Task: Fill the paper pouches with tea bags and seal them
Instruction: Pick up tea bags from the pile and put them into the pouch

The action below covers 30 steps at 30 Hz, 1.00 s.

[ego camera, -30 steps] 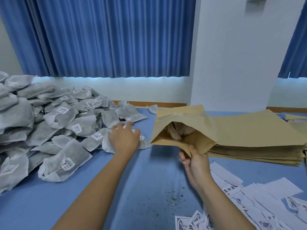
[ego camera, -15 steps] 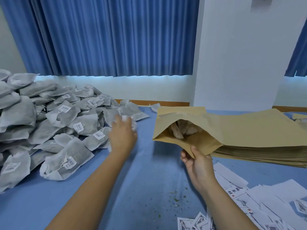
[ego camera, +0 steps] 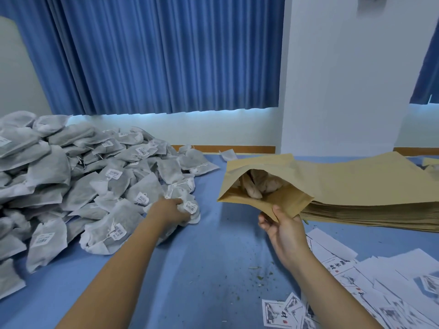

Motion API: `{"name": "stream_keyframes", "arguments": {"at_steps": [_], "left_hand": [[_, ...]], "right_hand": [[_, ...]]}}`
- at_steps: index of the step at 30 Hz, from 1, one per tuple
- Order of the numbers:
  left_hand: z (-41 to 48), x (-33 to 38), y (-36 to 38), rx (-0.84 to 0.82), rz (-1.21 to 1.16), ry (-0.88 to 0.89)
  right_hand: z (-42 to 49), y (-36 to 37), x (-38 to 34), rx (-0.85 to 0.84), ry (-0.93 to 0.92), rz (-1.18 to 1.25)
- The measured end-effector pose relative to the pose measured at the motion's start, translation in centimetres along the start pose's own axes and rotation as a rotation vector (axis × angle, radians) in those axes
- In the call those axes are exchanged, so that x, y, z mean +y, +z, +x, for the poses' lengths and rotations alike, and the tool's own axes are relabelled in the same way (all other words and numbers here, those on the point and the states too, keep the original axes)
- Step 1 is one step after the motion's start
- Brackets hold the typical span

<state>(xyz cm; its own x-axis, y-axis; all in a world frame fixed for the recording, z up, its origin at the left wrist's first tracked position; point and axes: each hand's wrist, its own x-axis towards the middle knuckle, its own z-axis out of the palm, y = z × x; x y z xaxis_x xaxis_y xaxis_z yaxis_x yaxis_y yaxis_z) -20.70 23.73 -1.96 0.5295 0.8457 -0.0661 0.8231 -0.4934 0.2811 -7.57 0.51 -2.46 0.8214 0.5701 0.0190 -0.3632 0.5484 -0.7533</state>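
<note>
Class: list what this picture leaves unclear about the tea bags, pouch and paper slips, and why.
Head view throughout.
Number of tea bags in the open pouch, held by the right hand: its front wall hides them.
Whether the left hand grips one tea bag or several: fingers cover it.
The pile: left edge cuts it off.
The slips: print too small.

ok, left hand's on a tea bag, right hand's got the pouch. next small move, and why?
Probably lift the tea bag clear of the pile and carry it right into the pouch. The left hand grips it, and the right hand holds the pouch mouth open toward it.
</note>
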Motion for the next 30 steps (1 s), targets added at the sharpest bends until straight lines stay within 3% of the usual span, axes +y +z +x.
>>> {"name": "stream_keyframes", "arguments": {"at_steps": [3, 6, 9, 12, 16, 18, 25, 30], "left_hand": [[-2.1, 1.2, 0.0, -0.013, 0.059, 0.068], [-5.0, 3.4, 0.2, -0.148, 0.075, 0.162], [-8.7, 5.5, 0.0, -0.311, -0.006, 0.297], [-12.1, 7.2, 1.3, -0.322, -0.085, 0.433], [-14.4, 8.6, 4.0, 0.02, 0.048, 0.256], [-15.2, 9.5, 4.5, 0.099, 0.124, 0.204], [-15.2, 11.2, 3.9, 0.154, 0.166, 0.2], [-14.1, 10.2, 3.3, -0.025, 0.094, 0.164]], "right_hand": [[-0.7, 1.5, -2.0, -0.014, -0.028, -0.006], [-1.7, 2.6, -5.0, -0.04, -0.047, 0.03], [-3.5, 1.9, -7.2, -0.058, -0.06, -0.015], [-5.7, -0.3, -8.2, -0.031, -0.038, -0.093], [-8.0, -4.4, -9.2, 0.065, -0.025, -0.104], [-8.8, -6.1, -9.5, 0.093, -0.025, -0.094], [-9.4, -7.3, -9.8, 0.091, -0.027, -0.009], [-9.2, -7.5, -9.3, 0.096, -0.022, 0.005]]}}
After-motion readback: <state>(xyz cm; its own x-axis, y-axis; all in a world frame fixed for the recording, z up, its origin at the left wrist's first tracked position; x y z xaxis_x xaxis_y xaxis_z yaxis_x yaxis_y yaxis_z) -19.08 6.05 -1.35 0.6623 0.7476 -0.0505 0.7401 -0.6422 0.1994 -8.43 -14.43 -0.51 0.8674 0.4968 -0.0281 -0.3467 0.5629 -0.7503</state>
